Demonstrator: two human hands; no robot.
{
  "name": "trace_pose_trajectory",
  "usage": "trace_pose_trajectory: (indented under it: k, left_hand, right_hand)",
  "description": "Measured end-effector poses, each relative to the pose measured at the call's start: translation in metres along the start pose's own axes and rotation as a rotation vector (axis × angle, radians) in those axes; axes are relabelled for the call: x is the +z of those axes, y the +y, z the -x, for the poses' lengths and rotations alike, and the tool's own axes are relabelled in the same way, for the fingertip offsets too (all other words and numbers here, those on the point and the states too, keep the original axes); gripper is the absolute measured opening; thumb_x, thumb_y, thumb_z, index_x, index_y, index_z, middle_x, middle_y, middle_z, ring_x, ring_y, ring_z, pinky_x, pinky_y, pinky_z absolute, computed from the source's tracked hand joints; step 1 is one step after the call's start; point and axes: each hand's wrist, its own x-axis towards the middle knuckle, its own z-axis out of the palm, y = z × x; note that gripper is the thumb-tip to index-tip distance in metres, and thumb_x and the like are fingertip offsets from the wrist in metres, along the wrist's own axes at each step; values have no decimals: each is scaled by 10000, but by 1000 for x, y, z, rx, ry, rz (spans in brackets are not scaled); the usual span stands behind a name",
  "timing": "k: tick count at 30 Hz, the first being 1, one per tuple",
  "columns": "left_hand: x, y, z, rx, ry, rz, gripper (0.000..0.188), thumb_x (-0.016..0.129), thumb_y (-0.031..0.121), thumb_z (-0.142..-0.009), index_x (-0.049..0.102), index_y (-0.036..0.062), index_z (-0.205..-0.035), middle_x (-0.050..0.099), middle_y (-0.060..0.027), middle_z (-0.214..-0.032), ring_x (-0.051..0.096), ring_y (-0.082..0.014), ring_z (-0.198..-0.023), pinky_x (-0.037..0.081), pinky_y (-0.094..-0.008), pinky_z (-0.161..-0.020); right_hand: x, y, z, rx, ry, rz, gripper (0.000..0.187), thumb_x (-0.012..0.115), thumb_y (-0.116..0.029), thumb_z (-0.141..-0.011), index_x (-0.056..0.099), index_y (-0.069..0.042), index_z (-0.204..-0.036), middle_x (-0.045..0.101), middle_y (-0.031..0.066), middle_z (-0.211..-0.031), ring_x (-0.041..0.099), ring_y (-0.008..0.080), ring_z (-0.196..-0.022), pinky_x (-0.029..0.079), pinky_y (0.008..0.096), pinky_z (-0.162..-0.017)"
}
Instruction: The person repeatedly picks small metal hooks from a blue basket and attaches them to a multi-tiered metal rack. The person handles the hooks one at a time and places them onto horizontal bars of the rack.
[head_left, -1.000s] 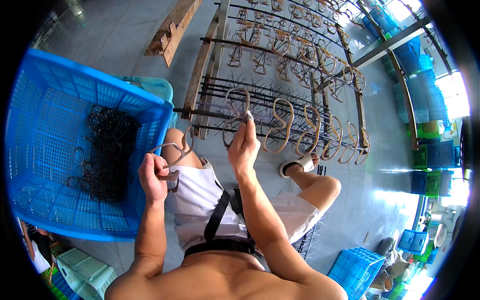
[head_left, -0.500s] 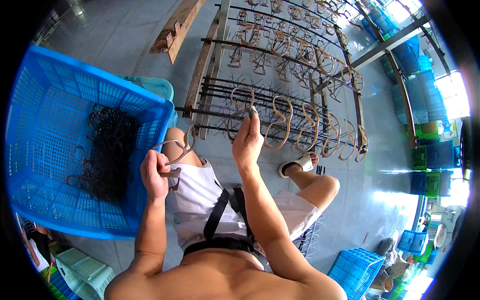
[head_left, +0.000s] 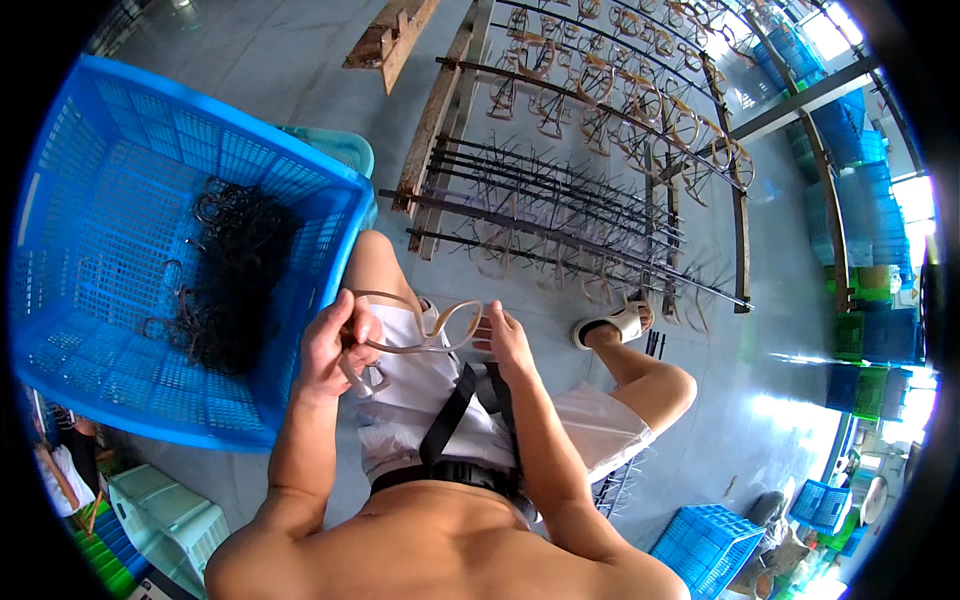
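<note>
My left hand (head_left: 338, 345) is closed around tan plastic eyeglass frames, above my left thigh. One eyeglass frame (head_left: 458, 325) stretches from it toward the right. A greyish one (head_left: 366, 378) hangs below the same hand. My right hand (head_left: 508, 345) is at the far rim of the stretched-out frame, thumb raised and apart from the fingers; the fingertips are beside the rim, and whether they touch it I cannot tell. Ahead, the nearest rack rod (head_left: 560, 238) carries eyeglass frames hanging beneath it, blurred and faint.
A big blue basket (head_left: 130, 410) at the left holds a pile of dark frames or wires (head_left: 245, 280). Several rows of tan frames (head_left: 600, 85) hang on the rack beyond. Bare pronged rods (head_left: 540, 180) lie below them. A wooden piece (head_left: 395, 40) is on the floor.
My right hand has left the nearest rack rod and come back to the frame in my left hand. The frames on that rod have swung from standing up to hanging below it.
</note>
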Motion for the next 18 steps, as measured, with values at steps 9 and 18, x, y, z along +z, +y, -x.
trace_pose_trajectory:
  k: [9, 18]
  left_hand:
    - [74, -57, -37, -67, -393, -514, 374, 330, 368, -986, 523, 49, -1013, 513, -35, -720, 358, -50, -480, 289, -181, -450]
    - [137, -127, -73, -346, -416, -598, 479, 566, 215, -864, 402, 39, -1279, 489, -47, -1020, 411, -64, -741, 363, -199, -686]
  right_hand:
    - [-28, -41, 116, -256, -432, -714, 582, 311, -465, -959, 324, -23, -1339, 513, 127, -1163, 532, 252, -1041, 420, 351, -893]
    - [-171, -88, 148, -786, 768, -353, 259, 379, -242, -975, 453, -14, -877, 574, 108, -675, 551, 169, -516, 460, 233, -489]
